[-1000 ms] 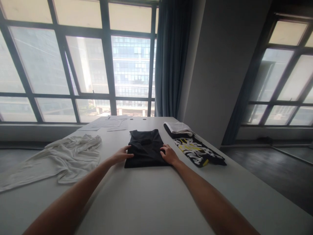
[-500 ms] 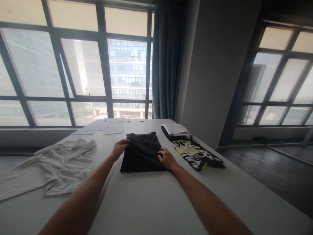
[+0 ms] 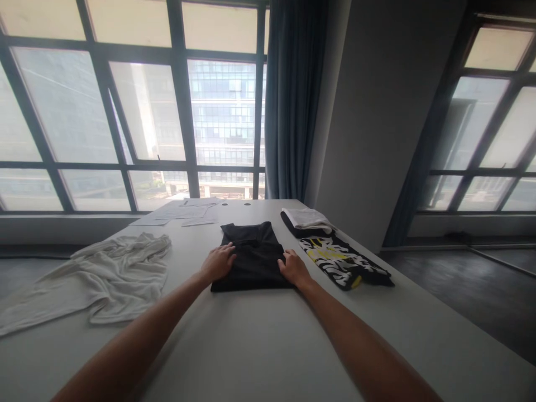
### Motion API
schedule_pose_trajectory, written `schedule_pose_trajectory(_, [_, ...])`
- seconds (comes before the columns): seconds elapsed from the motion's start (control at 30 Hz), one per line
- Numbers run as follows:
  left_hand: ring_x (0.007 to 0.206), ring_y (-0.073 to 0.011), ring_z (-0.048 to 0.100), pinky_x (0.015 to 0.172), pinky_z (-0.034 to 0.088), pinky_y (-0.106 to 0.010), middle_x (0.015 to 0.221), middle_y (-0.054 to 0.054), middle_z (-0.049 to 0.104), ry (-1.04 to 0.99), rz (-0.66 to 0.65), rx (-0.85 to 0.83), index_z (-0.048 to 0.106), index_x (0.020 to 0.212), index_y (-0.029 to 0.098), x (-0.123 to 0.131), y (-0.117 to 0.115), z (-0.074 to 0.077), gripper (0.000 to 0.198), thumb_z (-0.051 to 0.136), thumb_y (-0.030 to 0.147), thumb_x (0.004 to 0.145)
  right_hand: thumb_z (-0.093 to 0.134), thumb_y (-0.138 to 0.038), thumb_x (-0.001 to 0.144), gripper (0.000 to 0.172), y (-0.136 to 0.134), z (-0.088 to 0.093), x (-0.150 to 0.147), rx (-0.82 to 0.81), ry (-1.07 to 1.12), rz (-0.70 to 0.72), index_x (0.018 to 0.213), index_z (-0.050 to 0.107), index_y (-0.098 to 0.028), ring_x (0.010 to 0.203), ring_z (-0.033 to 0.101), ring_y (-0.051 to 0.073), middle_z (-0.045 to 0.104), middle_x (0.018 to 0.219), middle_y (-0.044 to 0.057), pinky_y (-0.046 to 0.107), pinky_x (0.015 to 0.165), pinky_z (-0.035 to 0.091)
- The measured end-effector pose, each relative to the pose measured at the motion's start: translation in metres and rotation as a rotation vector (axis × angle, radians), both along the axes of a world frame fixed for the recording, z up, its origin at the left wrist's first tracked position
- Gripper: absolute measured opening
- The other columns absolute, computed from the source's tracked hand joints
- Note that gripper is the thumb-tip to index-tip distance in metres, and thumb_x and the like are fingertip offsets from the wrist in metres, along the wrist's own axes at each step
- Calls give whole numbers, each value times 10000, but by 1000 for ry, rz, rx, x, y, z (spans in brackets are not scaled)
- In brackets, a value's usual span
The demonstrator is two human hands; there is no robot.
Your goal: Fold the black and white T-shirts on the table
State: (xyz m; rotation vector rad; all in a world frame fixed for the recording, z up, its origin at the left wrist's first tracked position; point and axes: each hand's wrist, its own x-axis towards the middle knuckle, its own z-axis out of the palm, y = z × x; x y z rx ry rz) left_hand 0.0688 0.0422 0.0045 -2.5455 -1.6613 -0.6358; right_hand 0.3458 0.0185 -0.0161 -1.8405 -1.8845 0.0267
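Observation:
A black shirt (image 3: 255, 262), folded into a rough rectangle, lies on the white table in front of me. My left hand (image 3: 218, 262) rests on the shirt's left side, fingers stretched over the cloth and holding nothing. At the right edge, my right hand (image 3: 295, 268) touches the fabric with its fingertips, the fingers slightly bent and apart. The shirt's far end shows a collar-like notch. What lies under my palms is hidden.
A crumpled white garment (image 3: 125, 273) spreads over the table (image 3: 234, 346) at left. Papers (image 3: 184, 212) lie near the far end. To the right are a folded white garment (image 3: 307, 219) on a black one and a black, white and yellow patterned garment (image 3: 335, 259).
My left hand has moved from the shirt's upper left corner inward and nearer to me, onto the cloth. My right hand has shifted slightly toward the right edge.

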Motion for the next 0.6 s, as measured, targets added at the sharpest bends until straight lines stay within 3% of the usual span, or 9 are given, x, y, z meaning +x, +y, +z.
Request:
schedule_pose_trajectory(0.13, [1477, -277, 307, 1202, 256, -437, 1576, -86, 380, 42, -129, -136, 507, 1451, 178, 10, -21, -5, 625, 368, 556, 973, 469, -310, 967, 462, -5, 7, -3, 59, -26, 41, 1346, 600, -81, 1293, 526, 263, 523, 1441, 168, 331, 1112, 364])
schedule_pose_trajectory(0.23, [1513, -299, 183, 1213, 205, -455, 1617, -92, 277, 75, -116, -242, 411, 1517, 162, 6, -23, -16, 739, 331, 637, 956, 449, -374, 984, 494, -7, 8, -5, 42, -59, 129, 1386, 572, -114, 1374, 448, 248, 477, 1498, 140, 353, 1153, 312])
schedule_pose_trajectory(0.43, [1525, -307, 108, 1217, 146, -450, 1640, -105, 171, 103, -88, -290, 328, 1558, 160, -8, -19, -23, 848, 278, 722, 925, 380, -529, 1001, 619, -6, 4, -4, -290, -143, 170, 1526, 394, -202, 1507, 206, 248, 271, 1623, 92, 501, 1211, 133])
schedule_pose_trajectory(0.6, [1525, -314, 106, 1216, 136, -451, 1644, -106, 158, 94, -40, -286, 319, 1562, 156, -9, -23, -21, 893, 279, 757, 902, 351, -513, 1012, 612, -7, 6, -4, -230, -191, 174, 1517, 405, -172, 1501, 222, 238, 300, 1609, 110, 490, 1215, 95])
